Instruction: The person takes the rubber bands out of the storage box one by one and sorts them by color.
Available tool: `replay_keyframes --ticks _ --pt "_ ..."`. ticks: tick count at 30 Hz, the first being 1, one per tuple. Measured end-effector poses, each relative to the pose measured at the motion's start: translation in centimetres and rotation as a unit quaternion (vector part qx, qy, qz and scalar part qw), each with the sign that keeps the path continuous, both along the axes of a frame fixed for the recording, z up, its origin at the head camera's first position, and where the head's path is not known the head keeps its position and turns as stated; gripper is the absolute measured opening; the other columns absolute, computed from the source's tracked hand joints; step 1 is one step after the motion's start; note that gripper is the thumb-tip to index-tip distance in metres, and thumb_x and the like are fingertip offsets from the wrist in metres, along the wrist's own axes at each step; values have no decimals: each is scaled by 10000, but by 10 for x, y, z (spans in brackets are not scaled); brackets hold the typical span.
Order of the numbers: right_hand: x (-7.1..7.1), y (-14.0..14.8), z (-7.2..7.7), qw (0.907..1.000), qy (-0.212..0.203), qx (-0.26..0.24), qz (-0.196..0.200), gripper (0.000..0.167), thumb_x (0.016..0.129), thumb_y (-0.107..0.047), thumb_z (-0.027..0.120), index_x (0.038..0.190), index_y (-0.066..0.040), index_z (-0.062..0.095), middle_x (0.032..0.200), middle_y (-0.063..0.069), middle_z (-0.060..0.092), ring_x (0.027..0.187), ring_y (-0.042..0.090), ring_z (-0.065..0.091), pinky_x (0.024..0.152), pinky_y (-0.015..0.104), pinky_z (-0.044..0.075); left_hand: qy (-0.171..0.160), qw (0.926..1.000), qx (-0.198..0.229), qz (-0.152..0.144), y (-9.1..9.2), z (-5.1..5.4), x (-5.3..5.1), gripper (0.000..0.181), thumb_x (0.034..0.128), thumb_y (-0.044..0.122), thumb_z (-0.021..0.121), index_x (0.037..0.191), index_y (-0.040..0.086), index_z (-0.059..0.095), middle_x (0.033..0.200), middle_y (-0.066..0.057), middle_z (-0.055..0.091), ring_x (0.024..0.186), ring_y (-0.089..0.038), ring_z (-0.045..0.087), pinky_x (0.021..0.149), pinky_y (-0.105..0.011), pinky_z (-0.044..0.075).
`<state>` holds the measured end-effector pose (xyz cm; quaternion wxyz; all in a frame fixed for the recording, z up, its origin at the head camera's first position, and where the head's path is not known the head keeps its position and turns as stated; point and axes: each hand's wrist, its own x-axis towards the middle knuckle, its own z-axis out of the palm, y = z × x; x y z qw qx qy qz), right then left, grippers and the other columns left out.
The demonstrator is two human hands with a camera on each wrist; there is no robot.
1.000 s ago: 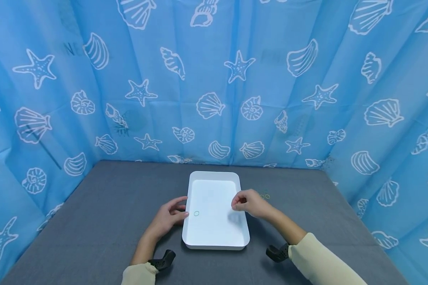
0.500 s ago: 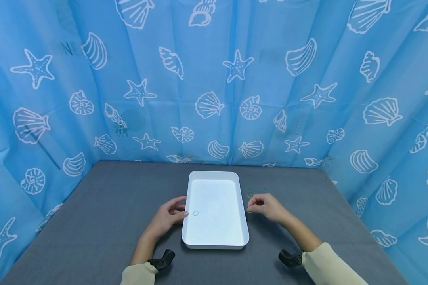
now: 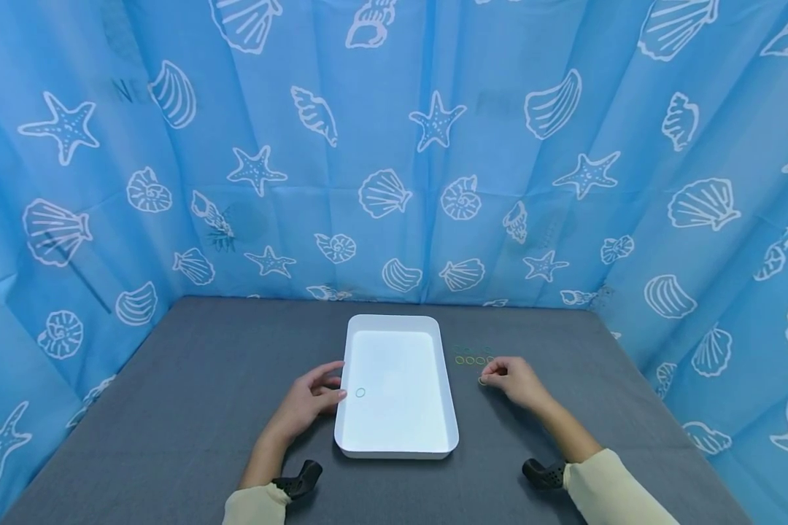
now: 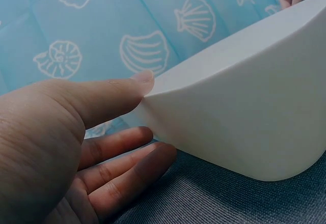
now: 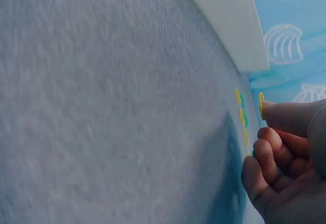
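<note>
A white rectangular tray (image 3: pixel 397 446) sits on the grey cloth, with one thin green ring (image 3: pixel 360 393) lying inside toward its left. My left hand (image 3: pixel 311 397) is at the tray's left side. In the left wrist view its thumb touches the rim, while the other fingers lie loosely extended by the outer wall. Right of the tray, my right hand (image 3: pixel 514 382) pinches a small yellow ring (image 5: pixel 262 106) between thumb and fingertips, just above the cloth. Beyond that hand lie several yellow rings (image 3: pixel 469 360) in a row, partly covered by its fingers.
Several green rings (image 3: pixel 466 350) form a fainter row behind the yellow ones. A blue curtain (image 3: pixel 394 240) with white shells and starfish hangs along the back and sides of the grey cloth-covered table (image 3: pixel 236 350). Each wrist wears a black device.
My right hand has moved from over the tray's right rim out to the right, uncovering more of the yellow row; the pinched ring now shows. My left hand has stayed put.
</note>
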<state>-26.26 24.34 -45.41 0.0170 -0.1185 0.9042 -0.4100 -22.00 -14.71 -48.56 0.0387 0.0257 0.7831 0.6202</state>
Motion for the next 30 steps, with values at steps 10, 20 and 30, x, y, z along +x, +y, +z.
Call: replay_keyframes --ticks 10,20,30 --pt "-5 18 -5 9979 -122 -213 -591 64 908 -16 650 876 40 655 744 71 606 609 167 549 527 293 513 16 9999 62 -111 -2 -2 -1 538 887 188 724 1392 178 538 1220 -116 610 942 -218 630 791 -392 551" --pt "-17 24 -12 9949 -437 -215 -888 73 922 -34 639 890 30 655 663 63 585 518 166 527 461 329 479 130 9999 -49 9 1 -3 -2 520 905 109 691 1396 103 521 1224 -156 609 953 -250 633 795 -422 550" --pt "-31 26 -14 9907 -418 -17 -1298 96 927 -63 632 885 17 666 608 51 584 458 144 501 430 327 457 60 10000 -12 28 0 0 1 530 886 159 722 1385 167 542 1215 -103 621 948 -225 635 796 -418 549"
